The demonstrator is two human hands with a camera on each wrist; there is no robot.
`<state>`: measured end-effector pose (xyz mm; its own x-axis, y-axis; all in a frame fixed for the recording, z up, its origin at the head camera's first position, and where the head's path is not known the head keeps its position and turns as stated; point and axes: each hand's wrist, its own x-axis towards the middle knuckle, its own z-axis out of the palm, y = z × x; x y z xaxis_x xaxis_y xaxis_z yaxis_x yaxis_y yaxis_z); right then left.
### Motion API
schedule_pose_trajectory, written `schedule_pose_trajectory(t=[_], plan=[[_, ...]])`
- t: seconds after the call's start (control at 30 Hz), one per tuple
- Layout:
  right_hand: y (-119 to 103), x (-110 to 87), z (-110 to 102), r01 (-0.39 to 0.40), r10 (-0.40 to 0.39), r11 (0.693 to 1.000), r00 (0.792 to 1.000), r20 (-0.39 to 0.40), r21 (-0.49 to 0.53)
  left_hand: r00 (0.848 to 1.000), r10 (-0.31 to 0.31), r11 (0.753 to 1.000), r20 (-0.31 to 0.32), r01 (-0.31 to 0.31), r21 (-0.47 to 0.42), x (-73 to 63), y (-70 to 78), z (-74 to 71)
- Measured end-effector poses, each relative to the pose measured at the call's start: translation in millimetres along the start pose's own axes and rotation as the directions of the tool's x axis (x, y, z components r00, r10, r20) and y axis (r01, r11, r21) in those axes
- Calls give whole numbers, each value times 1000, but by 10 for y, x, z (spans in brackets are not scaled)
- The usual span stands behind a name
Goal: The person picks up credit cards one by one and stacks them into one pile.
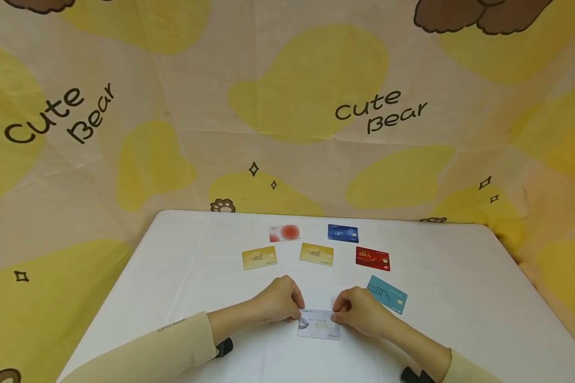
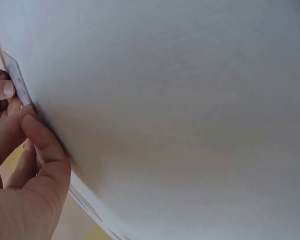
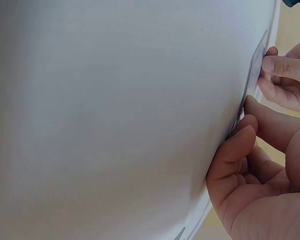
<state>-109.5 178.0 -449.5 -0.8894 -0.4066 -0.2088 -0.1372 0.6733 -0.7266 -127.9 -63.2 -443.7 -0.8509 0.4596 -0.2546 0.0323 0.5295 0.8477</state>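
A silver-white VIP card (image 1: 318,325) lies at the near middle of the white table, its gold lettering upside down to me. My left hand (image 1: 279,300) pinches its left end between thumb and curled fingers. At the opposite end, my right hand (image 1: 359,311) pinches the upper right edge. Both wrist views show the card nearly edge-on, low over or against the tabletop: the left wrist view has the left hand (image 2: 32,160) large in front, and the right wrist view has the right hand (image 3: 270,165) likewise. A teal VIP card (image 1: 387,294) lies just beyond my right hand.
Farther back on the white table (image 1: 191,255) lie a left gold card (image 1: 260,258), a right gold card (image 1: 317,254), a white card with red circles (image 1: 285,233), a blue VIP card (image 1: 343,233) and a red VIP card (image 1: 372,258). A patterned yellow cloth (image 1: 287,106) hangs behind.
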Motion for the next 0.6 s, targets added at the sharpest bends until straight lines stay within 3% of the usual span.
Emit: schedule_pose_trajectory(t=[0.6], plan=[[30,3,14,21,-21,1000,1000,0,-17,1000,4,1000,5,-4,19,-10,0,1]])
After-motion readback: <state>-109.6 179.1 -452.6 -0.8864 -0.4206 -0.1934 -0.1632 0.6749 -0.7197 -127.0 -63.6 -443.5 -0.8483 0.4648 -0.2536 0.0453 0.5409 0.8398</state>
